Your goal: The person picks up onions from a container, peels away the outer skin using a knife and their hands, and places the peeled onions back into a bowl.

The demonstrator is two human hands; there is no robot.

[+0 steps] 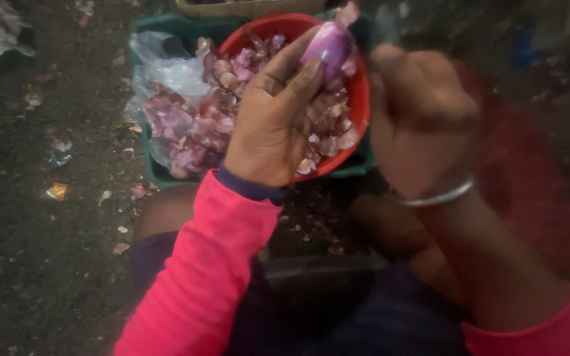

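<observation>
Left hand [273, 122] grip closed on purple onion [328, 45], long axis pointing 1 o'clock, over red bowl [359, 99]'s rim. Right hand [420, 115] fisted, blurred; contents can't tell. Open ground at 9 o'clock.

The onion [328, 45] in my left hand [273, 122] has smooth, glossy purple skin. The red bowl [359, 99] looks like shiny plastic, my bangle [438, 196] polished metal, my pink sleeve [199, 277] soft matt cloth.

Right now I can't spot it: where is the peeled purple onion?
In the head view, top centre: the purple onion sits in the left hand's fingertips, above the red bowl.
</observation>
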